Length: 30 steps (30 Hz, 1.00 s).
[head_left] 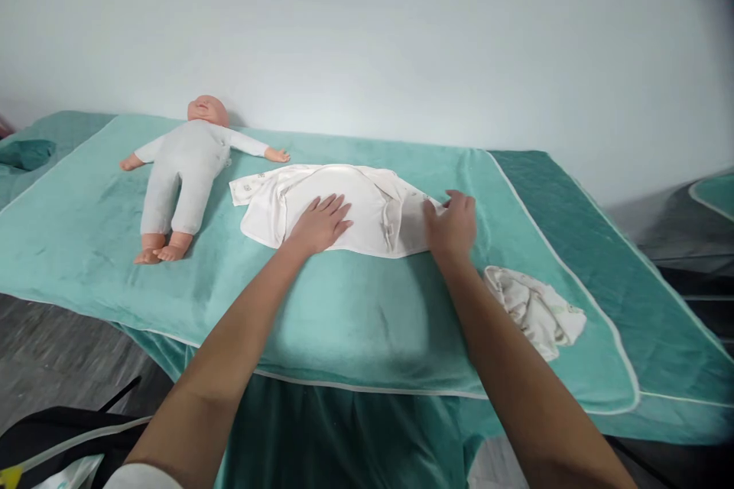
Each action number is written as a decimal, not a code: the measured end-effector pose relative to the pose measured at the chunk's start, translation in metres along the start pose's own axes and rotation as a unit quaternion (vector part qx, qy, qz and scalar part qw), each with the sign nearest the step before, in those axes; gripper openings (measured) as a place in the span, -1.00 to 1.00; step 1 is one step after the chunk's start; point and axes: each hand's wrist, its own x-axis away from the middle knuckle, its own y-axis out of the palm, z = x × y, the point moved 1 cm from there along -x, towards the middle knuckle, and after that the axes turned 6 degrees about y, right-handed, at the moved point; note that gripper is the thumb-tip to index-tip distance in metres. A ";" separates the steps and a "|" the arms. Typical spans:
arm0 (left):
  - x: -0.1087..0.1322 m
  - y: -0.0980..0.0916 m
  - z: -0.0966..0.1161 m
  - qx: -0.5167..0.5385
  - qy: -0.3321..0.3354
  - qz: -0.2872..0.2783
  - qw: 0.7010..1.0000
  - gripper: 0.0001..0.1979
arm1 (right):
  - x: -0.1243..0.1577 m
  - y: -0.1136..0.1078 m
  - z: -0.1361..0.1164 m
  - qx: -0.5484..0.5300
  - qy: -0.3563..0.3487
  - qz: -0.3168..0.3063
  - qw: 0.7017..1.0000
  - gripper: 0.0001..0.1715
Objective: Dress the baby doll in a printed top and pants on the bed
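Note:
A white baby garment (367,202) lies spread flat on a teal towel (344,321) that covers the bed. My left hand (319,224) rests flat on the garment's near middle, fingers stretched out. My right hand (453,225) is at the garment's right end, fingers curled on its edge. A baby doll (186,168) in a pale grey suit lies on its back to the left of the garment, arms spread, bare feet toward me.
A crumpled white cloth (536,309) lies on the towel near my right forearm. A darker green cover (602,260) shows at the bed's right side. A white wall stands behind. Dark items (63,435) sit on the floor at lower left.

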 end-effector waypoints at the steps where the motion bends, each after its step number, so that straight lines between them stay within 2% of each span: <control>1: -0.002 0.001 0.006 0.005 0.007 -0.002 1.000 -0.40 | -0.003 -0.003 0.007 0.035 0.042 -0.018 0.998 -0.32; 3: -0.005 0.003 0.016 0.018 0.028 -0.006 0.999 -0.39 | -0.005 -0.006 0.015 0.084 0.092 -0.060 0.990 -0.32; 6: -0.005 0.003 0.027 0.048 0.052 -0.004 0.997 -0.40 | -0.007 -0.001 0.020 0.070 0.100 -0.089 0.989 -0.43; 11: 0.001 0.002 0.033 0.078 0.050 0.001 0.996 -0.42 | -0.038 0.005 0.025 -0.055 0.083 -0.048 0.994 -0.55; 15: 0.004 0.002 0.038 0.075 0.071 0.004 0.995 -0.41 | -0.082 -0.002 0.027 -0.065 0.055 -0.007 0.996 -0.53; 19: 0.006 0.006 0.049 0.057 0.095 0.000 0.994 -0.40 | -0.112 -0.003 0.027 -0.067 0.032 -0.011 0.997 -0.59; 24: 0.007 0.010 0.065 0.031 0.122 -0.007 0.992 -0.36 | -0.108 0.018 0.038 -0.096 0.038 -0.005 0.995 -0.62; 30: 0.006 0.010 0.075 0.025 0.111 -0.006 0.993 -0.38 | -0.094 0.041 0.050 -0.171 0.059 -0.001 0.983 -0.47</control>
